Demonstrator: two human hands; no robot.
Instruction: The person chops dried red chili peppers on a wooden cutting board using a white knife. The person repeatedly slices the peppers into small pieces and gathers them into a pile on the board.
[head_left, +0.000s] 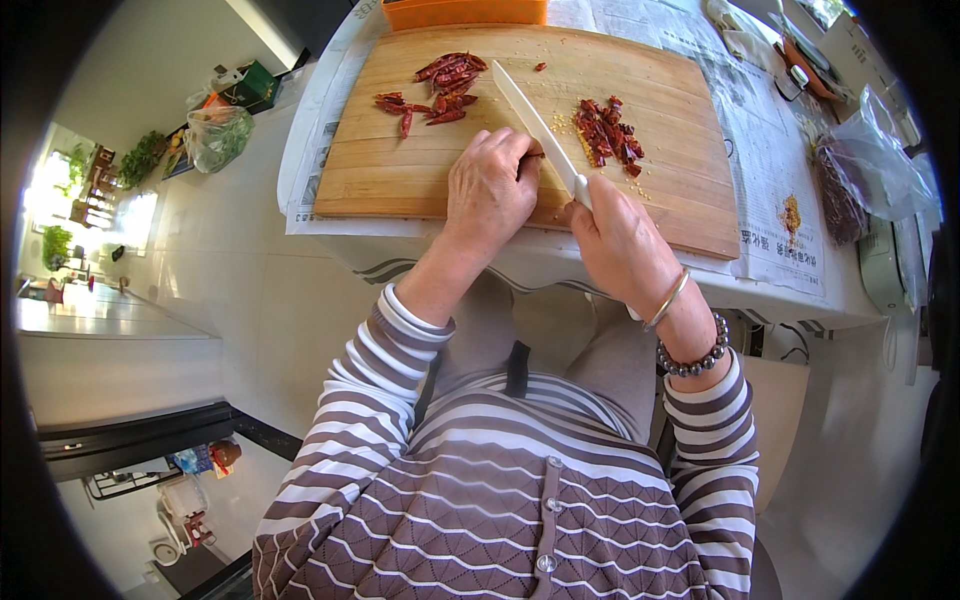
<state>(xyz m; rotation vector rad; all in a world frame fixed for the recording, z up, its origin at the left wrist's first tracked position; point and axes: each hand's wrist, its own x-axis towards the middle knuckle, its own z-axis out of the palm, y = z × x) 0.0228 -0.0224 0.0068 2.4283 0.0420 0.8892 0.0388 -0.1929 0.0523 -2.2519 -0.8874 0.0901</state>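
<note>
On a wooden cutting board (420, 172), my right hand (619, 232) grips the white handle of a kitchen knife (534, 121), its blade slanting up and to the left. My left hand (491, 184) is curled just left of the blade, with a dark red piece, seemingly dried chili, pinched at its fingertips; most of it is hidden. Whole or long dried red chilies (454, 79) lie at the board's upper left. Right of the knife sits a pile of cut dried chili pieces (607, 135) among pale seeds. One small chili piece (540, 67) lies near the top of the board.
Newspaper (757, 172) covers the table under the board. An orange container (465, 13) stands at the board's far edge. To the right are a plastic bag with dark red contents (844, 187), a small heap of seeds and flakes (790, 215) and a small bottle (791, 81).
</note>
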